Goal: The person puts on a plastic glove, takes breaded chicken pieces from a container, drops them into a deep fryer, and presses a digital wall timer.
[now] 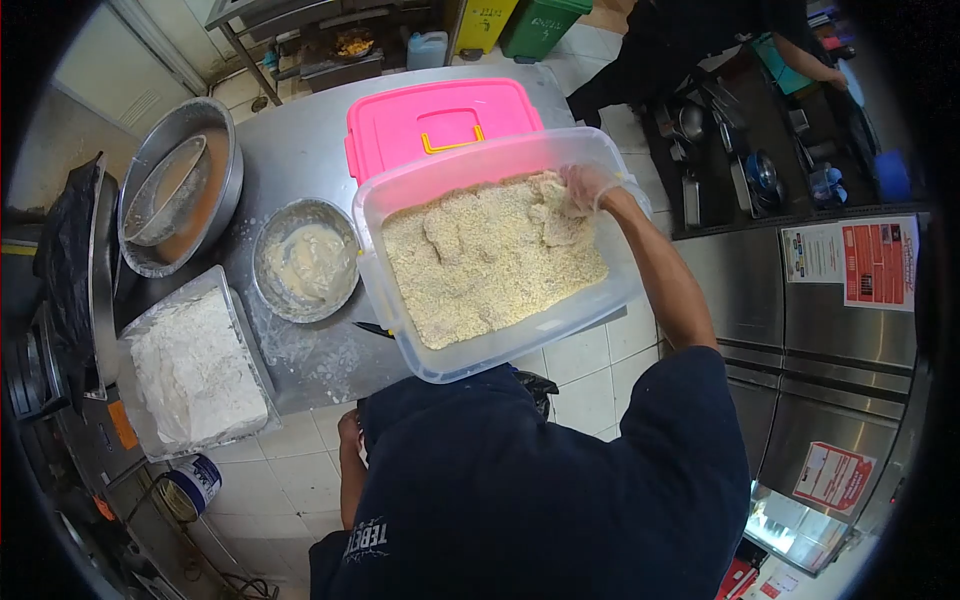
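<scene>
At the far right corner of a clear plastic bin (480, 362), my right hand (588, 188) grips a crumb-coated piece of food (562, 222), perhaps meat. The fingers are somewhat blurred. Pale yellow breadcrumbs (500, 285) fill the bin, and another coated piece (442, 236) lies partly buried to the left. My left hand (349, 430) hangs low by the table's front edge, away from the bin. Its fingers are mostly hidden by my body and dark shirt.
Left of the bin stand a metal bowl of batter (308, 262), a tray of white flour (195, 365) and a large basin (228, 180) with a strainer in cloudy liquid. A pink lid (400, 120) lies behind the bin. Another person (690, 40) works at the back right.
</scene>
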`<state>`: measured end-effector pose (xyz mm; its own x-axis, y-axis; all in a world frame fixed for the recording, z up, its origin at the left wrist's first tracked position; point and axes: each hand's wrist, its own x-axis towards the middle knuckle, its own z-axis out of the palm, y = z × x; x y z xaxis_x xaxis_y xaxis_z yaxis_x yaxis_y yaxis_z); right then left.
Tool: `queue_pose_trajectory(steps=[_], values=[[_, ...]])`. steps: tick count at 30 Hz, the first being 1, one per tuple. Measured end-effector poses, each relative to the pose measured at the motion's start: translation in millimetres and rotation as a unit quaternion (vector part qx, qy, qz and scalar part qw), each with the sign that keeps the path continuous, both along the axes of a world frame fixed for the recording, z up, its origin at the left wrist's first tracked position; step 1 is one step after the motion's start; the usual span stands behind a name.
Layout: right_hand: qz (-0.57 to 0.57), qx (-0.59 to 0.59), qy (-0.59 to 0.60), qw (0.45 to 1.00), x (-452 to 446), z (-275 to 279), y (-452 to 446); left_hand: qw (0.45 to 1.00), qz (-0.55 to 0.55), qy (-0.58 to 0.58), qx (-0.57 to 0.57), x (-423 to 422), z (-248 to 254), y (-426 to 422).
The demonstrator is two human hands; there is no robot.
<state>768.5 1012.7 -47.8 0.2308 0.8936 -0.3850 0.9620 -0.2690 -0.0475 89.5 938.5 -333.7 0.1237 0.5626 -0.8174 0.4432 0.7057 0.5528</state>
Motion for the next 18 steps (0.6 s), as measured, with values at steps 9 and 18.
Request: queue_pose_trajectory(steps=[9,18], values=[[0.03,0.016,0.122,0.992,-49.6,115.8,-29.5,0.99,0.068,0.063,-0.111,15.1,21.8,23.1],[0.026,0.113,0.429,0.896,-59.6,135.3,-43.7,0.997,0.052,0.053,-0.001,16.4,14.3,19.8]])
